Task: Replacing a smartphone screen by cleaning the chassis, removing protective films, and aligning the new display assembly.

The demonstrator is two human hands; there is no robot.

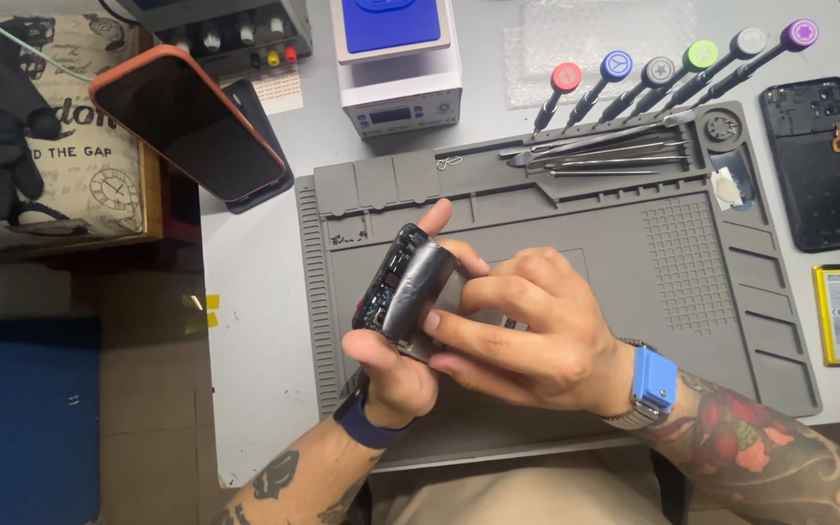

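Over the grey mat (634, 253), at centre, both hands grip an opened phone (396, 282): left hand (391, 360) clasps its lower edge, right hand (527, 331) presses grey film (418, 287). Screwdrivers (673, 73) lie at one o'clock.

- Left hand (393, 355): palm up, thumb across the front, fingers (437, 216) curled behind what it grips; dark band on the wrist.
- Right hand (527, 326): knuckles up, fingers bent, thumb tip pressing leftward; tattooed forearm, blue wristband.
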